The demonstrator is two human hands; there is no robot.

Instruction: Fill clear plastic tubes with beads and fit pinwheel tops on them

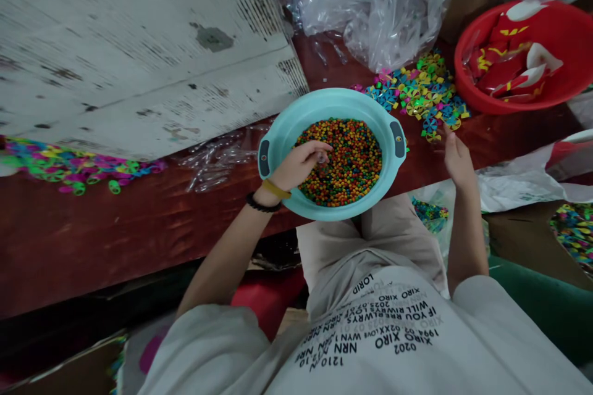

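Observation:
A light blue basin stands on the dark red table, filled with small multicoloured beads. My left hand reaches into the basin with its fingers curled over the beads; what they pinch is too small to see. My right hand rests on the table to the right of the basin, fingers stretched toward a pile of colourful plastic rings, holding nothing.
A red basin with red and white packets sits at the far right. Crumpled clear plastic bags lie behind the ring pile. More coloured rings and small clear bags lie at the left, under a worn white board.

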